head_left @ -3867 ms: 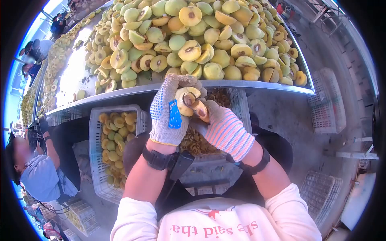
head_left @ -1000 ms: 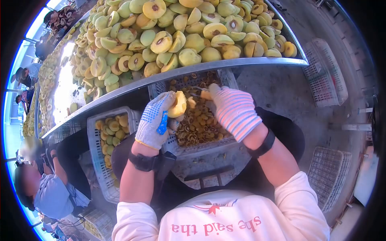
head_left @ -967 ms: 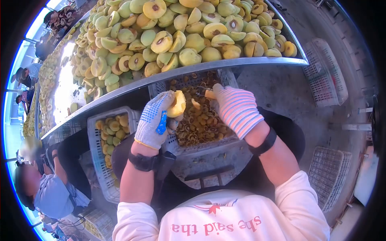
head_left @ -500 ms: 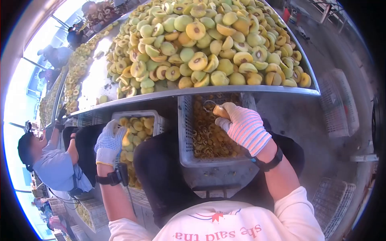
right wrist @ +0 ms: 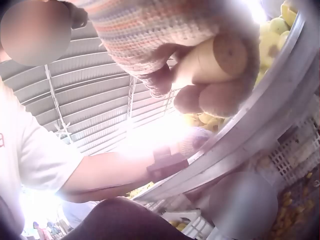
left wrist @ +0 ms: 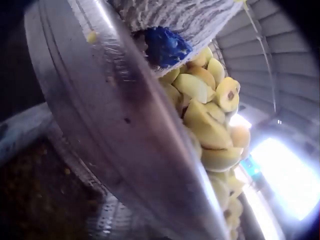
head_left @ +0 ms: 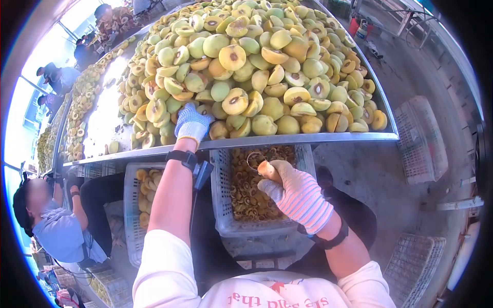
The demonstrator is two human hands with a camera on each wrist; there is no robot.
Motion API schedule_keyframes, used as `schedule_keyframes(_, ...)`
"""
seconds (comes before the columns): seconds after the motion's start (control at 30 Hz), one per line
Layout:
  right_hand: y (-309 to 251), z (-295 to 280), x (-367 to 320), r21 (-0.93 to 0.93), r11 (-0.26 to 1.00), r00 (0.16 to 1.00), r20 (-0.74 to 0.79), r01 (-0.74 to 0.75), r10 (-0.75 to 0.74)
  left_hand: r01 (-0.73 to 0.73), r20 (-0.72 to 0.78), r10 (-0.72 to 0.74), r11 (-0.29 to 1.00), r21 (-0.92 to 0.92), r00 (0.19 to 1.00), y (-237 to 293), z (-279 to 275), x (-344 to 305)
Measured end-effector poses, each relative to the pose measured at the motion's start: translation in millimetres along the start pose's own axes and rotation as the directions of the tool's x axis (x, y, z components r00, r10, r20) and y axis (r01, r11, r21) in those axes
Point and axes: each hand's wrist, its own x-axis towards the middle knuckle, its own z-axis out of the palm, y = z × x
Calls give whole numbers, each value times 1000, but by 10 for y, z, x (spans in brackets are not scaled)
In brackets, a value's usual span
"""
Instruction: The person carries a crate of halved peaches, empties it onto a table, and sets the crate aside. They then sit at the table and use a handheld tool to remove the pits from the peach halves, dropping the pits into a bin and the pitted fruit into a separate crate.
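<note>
My gloved left hand (head_left: 192, 124) reaches over the metal table's front rim (head_left: 308, 137) into a heap of yellow-green peach halves (head_left: 264, 124). Its fingertips are hidden, and I cannot tell whether it grips one. In the left wrist view, the glove with its blue patch (left wrist: 167, 47) overhangs the rim beside cut fruit (left wrist: 205, 127). My right hand (head_left: 300, 195), in a striped glove, grips a wooden-handled loop knife (head_left: 269, 171). Its thin metal ring points away from me, above a crate of scraps. The right wrist view shows the handle's butt (right wrist: 230, 56) between the gloved fingers.
Below the table edge stands a scrap crate (head_left: 222, 213) of brown pits and peelings. Left of it is a crate (head_left: 132, 226) holding pale fruit. Stacked crates (head_left: 422, 141) stand at right on the floor. Another person (head_left: 59, 220) sits at left by the table.
The left hand held a cut peach half, then moved down over the left crate without it showing; now it is at the heap. The right hand keeps the loop knife over the scraps.
</note>
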Motion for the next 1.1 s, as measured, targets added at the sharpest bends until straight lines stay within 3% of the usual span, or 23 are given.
schedule_keyframes(0.13, -22, 106, 37, 166, 985, 999, 12, 35, -38, 73, 102, -59, 988, -138, 993, -28, -108, -54)
schedule_keyframes(0.23, -36, 172, 65, 191, 981, 999, 37, 31, -39, 68, 201, -15, 963, -261, 980, -220, -130, -74)
schedule_keyframes(0.37, -110, 249, 113, 183, 982, 998, 25, 48, -54, -135, 82, 131, 990, 39, 988, -167, -149, -260)
schedule_keyframes(0.4, -120, 271, 118, 241, 970, 998, 28, 43, -51, -69, 141, 66, 997, 18, 988, -77, -203, -280)
schedule_keyframes(0.5, -103, 309, 162, 200, 980, 998, 59, -1, -11, -14, 228, 76, 964, -265, 971, -34, -236, -234)
schedule_keyframes(0.53, -109, 289, 160, 234, 972, 999, 40, -5, -5, 15, 192, 57, 935, -355, 980, -43, -247, -251)
schedule_keyframes(0.57, -123, 271, 156, 281, 959, 999, 33, -30, 21, 195, 271, 45, 584, -788, 962, -126, -226, -232)
schedule_keyframes(0.6, -129, 251, 160, 332, 942, 998, 27, -56, 50, 261, 302, 114, 280, -924, 946, -107, -351, -364)
schedule_keyframes(0.63, -126, 249, 169, 382, 920, 997, 25, -82, 78, 320, 306, 185, -54, -946, 934, -90, -487, -528)
schedule_keyframes(0.77, -256, 259, 170, 661, 603, 893, 375, -446, 249, 431, 365, 244, -331, -839, 898, 100, -538, -1016)
schedule_keyframes(0.8, -184, 354, 175, 549, 809, 970, 222, -210, 101, 482, 401, 276, -374, -793, 874, 165, -595, -1153)
schedule_keyframes(0.87, -112, 512, 162, 586, 797, 981, 190, -147, 41, 520, 433, 291, -401, -754, 853, 214, -569, -1338)
schedule_keyframes(0.97, -103, 541, 131, 585, 788, 973, 217, -192, 77, 574, 481, 315, -464, -674, 819, 258, -601, -1476)
schedule_keyframes(1.0, -142, 509, 124, 556, 809, 974, 210, -190, 84, 568, 469, 321, -426, -705, 823, 254, -597, -1481)
schedule_keyframes(1.1, -106, 558, 124, 602, 771, 975, 189, -208, 115, 460, 378, 273, -389, -798, 885, 349, -526, -1505)
